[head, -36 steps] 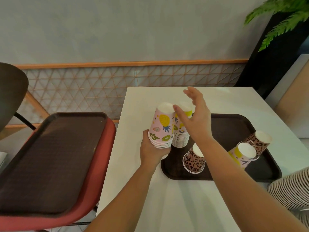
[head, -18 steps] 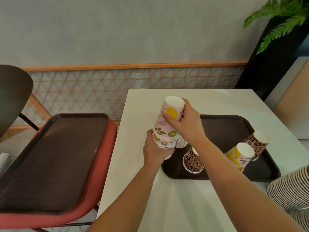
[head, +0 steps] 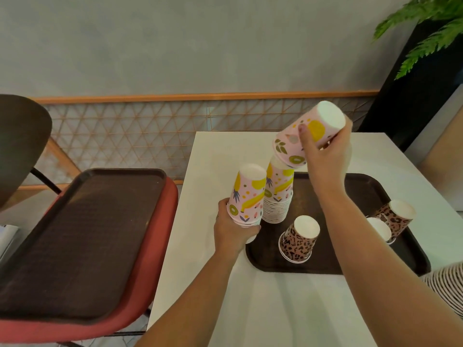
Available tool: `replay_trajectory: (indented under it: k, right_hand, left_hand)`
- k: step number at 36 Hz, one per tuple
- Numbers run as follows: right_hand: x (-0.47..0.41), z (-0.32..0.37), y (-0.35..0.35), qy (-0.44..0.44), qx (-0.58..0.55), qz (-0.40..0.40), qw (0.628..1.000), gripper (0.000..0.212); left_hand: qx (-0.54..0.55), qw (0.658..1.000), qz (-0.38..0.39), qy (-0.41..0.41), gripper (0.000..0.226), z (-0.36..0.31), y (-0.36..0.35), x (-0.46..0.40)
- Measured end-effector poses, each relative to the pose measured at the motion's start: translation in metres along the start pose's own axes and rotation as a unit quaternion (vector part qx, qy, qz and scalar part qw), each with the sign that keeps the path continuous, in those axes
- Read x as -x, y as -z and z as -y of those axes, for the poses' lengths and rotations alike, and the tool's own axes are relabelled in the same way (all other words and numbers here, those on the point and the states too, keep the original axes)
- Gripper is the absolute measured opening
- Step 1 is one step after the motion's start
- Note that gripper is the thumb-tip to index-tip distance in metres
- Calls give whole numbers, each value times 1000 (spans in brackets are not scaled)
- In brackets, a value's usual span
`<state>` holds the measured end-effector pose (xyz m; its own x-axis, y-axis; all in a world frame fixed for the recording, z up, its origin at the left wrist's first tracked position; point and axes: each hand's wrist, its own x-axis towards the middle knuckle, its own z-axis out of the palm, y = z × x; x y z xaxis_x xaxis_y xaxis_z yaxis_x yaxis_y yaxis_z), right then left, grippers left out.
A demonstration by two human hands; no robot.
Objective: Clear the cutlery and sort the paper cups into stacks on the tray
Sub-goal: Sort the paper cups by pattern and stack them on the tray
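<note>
Right hand [head: 325, 156] gripping tilted pink cup [head: 307, 136] over tall stack [head: 278, 194], left hand [head: 234, 229] holding, seemingly, several nested cups [head: 246, 194]

A single head-worn camera looks forward and down, close over the white table [head: 288, 309] toward the wall [head: 200, 46].

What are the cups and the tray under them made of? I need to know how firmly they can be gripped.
Cups: thin printed paper, matt, with rolled rims showing in the nested stack; likely easy to crush. Tray: looks like dark brown moulded plastic with a finely textured, dull surface and raised rim; seems rigid.
</note>
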<state>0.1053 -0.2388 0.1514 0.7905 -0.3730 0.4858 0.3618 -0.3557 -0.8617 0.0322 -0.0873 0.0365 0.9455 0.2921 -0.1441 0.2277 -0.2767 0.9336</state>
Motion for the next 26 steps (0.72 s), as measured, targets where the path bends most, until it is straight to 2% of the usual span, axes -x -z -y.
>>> replay_trajectory:
  k: [4, 11, 14, 17, 19, 23, 26]
  right_hand:
    - [6, -17, -7, 13, 51, 36, 998, 63]
    - [19, -31, -13, -15, 85, 122, 989, 72]
    - [26, -24, -12, 42, 109, 95, 989, 76]
    - [37, -12, -10, 125, 90, 73, 985, 67]
    - [46, -5, -11, 127, 56, 119, 983, 62]
    - [64, 0, -16, 48, 39, 247, 967, 74]
    - [72, -4, -19, 3, 37, 300, 953, 75]
  left_hand:
    - [9, 1000, 0, 1, 81, 1, -1, -2]
    - [15, 1000, -1, -6, 82, 1, -1, -2]
    - [11, 1000, -4, -9, 82, 0, 0, -2]
    - [11, 1000, -7, -13, 83, -2, -1, -1]
    - [20, 1000, -12, -17, 83, -3, -1, 2]
    - [35, 999, -13, -20, 83, -7, -3, 6]
    - [38, 999, -11, -22, 87, -12, -4, 8]
